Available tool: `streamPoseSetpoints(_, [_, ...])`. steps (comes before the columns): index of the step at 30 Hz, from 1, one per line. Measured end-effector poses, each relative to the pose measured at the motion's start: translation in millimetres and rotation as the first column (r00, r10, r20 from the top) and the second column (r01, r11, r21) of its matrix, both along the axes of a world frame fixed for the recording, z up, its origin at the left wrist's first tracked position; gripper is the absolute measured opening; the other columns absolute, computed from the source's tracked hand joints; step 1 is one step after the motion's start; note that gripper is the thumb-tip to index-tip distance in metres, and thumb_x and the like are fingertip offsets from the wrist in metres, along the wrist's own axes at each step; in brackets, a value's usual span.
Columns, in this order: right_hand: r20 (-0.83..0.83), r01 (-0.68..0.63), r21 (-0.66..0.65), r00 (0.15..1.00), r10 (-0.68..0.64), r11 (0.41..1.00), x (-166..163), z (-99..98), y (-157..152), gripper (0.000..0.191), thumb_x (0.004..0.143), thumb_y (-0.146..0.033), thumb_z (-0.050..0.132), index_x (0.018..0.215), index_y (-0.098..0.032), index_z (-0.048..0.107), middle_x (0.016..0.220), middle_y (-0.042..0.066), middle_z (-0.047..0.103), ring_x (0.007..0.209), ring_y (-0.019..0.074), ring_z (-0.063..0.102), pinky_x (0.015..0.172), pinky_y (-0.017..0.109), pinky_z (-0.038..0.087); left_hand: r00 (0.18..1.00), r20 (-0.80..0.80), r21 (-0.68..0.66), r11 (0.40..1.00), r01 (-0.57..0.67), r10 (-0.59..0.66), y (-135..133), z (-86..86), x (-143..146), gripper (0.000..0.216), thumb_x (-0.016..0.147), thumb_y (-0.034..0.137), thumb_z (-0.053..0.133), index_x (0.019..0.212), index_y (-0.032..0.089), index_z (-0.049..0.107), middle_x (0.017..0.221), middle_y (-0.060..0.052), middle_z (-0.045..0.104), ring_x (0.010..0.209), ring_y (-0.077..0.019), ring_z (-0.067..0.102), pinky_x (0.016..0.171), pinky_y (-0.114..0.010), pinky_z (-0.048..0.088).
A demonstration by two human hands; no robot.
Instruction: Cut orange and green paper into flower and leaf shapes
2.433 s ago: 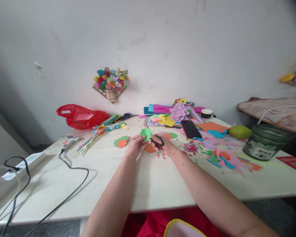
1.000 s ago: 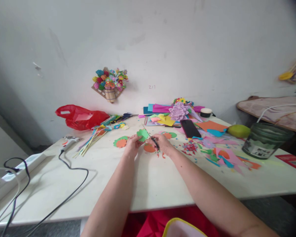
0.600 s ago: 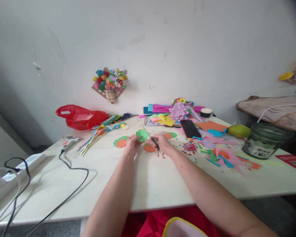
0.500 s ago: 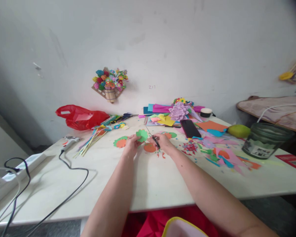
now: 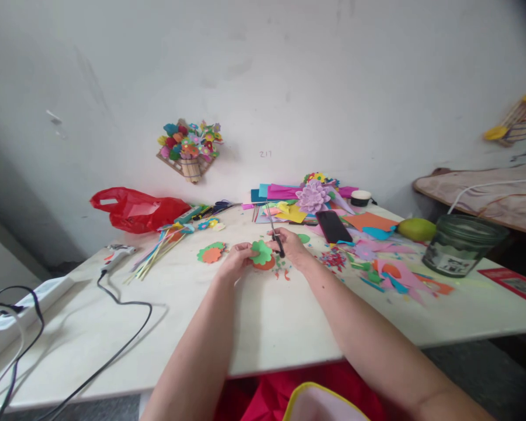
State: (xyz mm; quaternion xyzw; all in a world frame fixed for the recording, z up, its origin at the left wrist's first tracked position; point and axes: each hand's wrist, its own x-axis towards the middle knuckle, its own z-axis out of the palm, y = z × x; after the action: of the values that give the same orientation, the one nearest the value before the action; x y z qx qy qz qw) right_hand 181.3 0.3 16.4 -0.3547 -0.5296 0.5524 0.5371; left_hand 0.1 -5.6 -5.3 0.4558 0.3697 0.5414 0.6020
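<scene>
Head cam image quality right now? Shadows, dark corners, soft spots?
Head view: diffuse light; faint shadow on the table beside the left forearm; upper right corner dark; glass jar looks stretched near the right edge, its label unreadable; scissors soft at the blades.

Partly covered, cropped or unreadable things on the table [image 5: 254, 339]
At mid-surface, the green scalloped piece [image 5: 262, 251] hides part of an orange piece [image 5: 267, 265] and some fingertips of the left hand [image 5: 234, 261]; the right hand [image 5: 293, 248] covers some of the scissors [image 5: 280, 248] at the handles. Along the surface's left edge, the power strip [image 5: 48, 296] leaves the picture; towards the right edge, a red card [image 5: 515, 283] is cropped and the jar [image 5: 467, 234] bears a label too blurred to read.
</scene>
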Motion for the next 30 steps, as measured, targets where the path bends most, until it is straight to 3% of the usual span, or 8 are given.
streamPoseSetpoints(7, [0.007, 0.025, -0.012, 1.0, -0.025, 1.0, -1.3, 0.0, -1.6, 0.034, 0.056, -0.021, 0.082, 0.083, -0.02, 0.062, 0.055, -0.009, 0.059, 0.049, 0.0091, 0.055, 0.053, 0.022, 0.045, 1.0, 0.029, -0.002, 1.0, -0.006, 0.006, 1.3, -0.6, 1.3, 0.028, 0.046, 0.016, 0.089, 0.054, 0.017, 0.062, 0.055, -0.002, 0.064, 0.051, -0.0135, 0.059, 0.054, -0.026, 0.047])
streamPoseSetpoints(11, [0.03, 0.02, -0.053, 0.999, -0.018, 0.998, -1.2, -3.0, 1.2, 0.037, 0.06, -0.025, 0.085, 0.087, -0.02, 0.061, 0.053, -0.007, 0.06, 0.045, 0.012, 0.058, 0.041, 0.019, 0.034, 0.995, 0.06, 0.011, 0.997, -0.081, 0.08, 2.5, -0.3, 1.3, 0.029, 0.05, 0.021, 0.092, 0.058, 0.016, 0.064, 0.062, -0.004, 0.069, 0.057, -0.0159, 0.066, 0.063, -0.028, 0.054])
streamPoseSetpoints(15, [0.209, 0.063, -0.081, 0.977, -0.045, 0.995, 3.1, -9.0, 9.4, 0.033, 0.063, -0.028, 0.088, 0.078, -0.021, 0.059, 0.049, -0.002, 0.06, 0.04, 0.0152, 0.056, 0.041, 0.024, 0.037, 0.982, 0.093, 0.024, 0.986, -0.166, 0.163, 3.7, 0.8, 1.2, 0.032, 0.052, 0.022, 0.092, 0.057, 0.018, 0.061, 0.064, -0.003, 0.07, 0.061, -0.0169, 0.067, 0.067, -0.03, 0.056])
streamPoseSetpoints(17, [0.483, 0.138, -0.019, 0.868, -0.111, 0.99, 5.8, -10.2, 12.2, 0.03, 0.063, -0.03, 0.09, 0.067, -0.021, 0.061, 0.048, 0.0, 0.06, 0.045, 0.018, 0.061, 0.045, 0.025, 0.039, 0.976, 0.103, 0.032, 0.98, -0.198, 0.194, 4.1, 1.5, 0.8, 0.035, 0.051, 0.022, 0.092, 0.054, 0.018, 0.058, 0.062, -0.002, 0.069, 0.061, -0.0163, 0.066, 0.068, -0.03, 0.056])
streamPoseSetpoints(19, [0.738, 0.196, 0.128, 0.636, -0.225, 0.972, 7.6, -9.3, 11.7, 0.028, 0.059, -0.028, 0.092, 0.06, -0.021, 0.064, 0.057, 0.004, 0.067, 0.062, 0.023, 0.07, 0.052, 0.027, 0.043, 0.971, 0.104, 0.04, 0.974, -0.222, 0.217, 4.3, 2.0, 0.3, 0.038, 0.05, 0.024, 0.093, 0.052, 0.019, 0.056, 0.061, -0.001, 0.067, 0.061, -0.0156, 0.065, 0.068, -0.03, 0.057])
streamPoseSetpoints(22, [0.889, 0.157, 0.252, 0.351, -0.292, 0.955, 8.0, -5.0, 5.7, 0.016, 0.066, -0.031, 0.088, 0.067, -0.022, 0.075, 0.077, 0.009, 0.078, 0.086, 0.0285, 0.075, 0.063, 0.029, 0.047, 0.965, 0.092, 0.049, 0.967, -0.249, 0.244, 4.2, 2.4, -0.5, 0.042, 0.048, 0.027, 0.096, 0.05, 0.019, 0.055, 0.058, 0.0, 0.064, 0.06, -0.0148, 0.064, 0.067, -0.03, 0.057])
streamPoseSetpoints(26, [0.922, 0.087, 0.303, 0.226, -0.315, 0.949, 6.0, 0.3, -3.2, 0.015, 0.079, -0.032, 0.078, 0.085, -0.02, 0.083, 0.094, 0.016, 0.081, 0.095, 0.0306, 0.075, 0.07, 0.031, 0.049, 0.965, 0.083, 0.057, 0.966, -0.253, 0.248, 4.4, 1.5, -1.0, 0.047, 0.047, 0.031, 0.098, 0.048, 0.019, 0.053, 0.056, 0.001, 0.061, 0.061, -0.0141, 0.062, 0.068, -0.029, 0.057])
streamPoseSetpoints(30, [0.924, 0.064, 0.326, 0.188, -0.332, 0.943, 4.7, 1.9, -5.8, 0.02, 0.083, -0.028, 0.075, 0.096, -0.016, 0.083, 0.1, 0.019, 0.08, 0.097, 0.031, 0.076, 0.074, 0.031, 0.05, 0.968, 0.078, 0.049, 0.969, -0.243, 0.239, 5.8, -1.4, -1.8, 0.047, 0.048, 0.031, 0.1, 0.048, 0.018, 0.054, 0.054, 0.001, 0.058, 0.059, -0.0135, 0.061, 0.07, -0.03, 0.057])
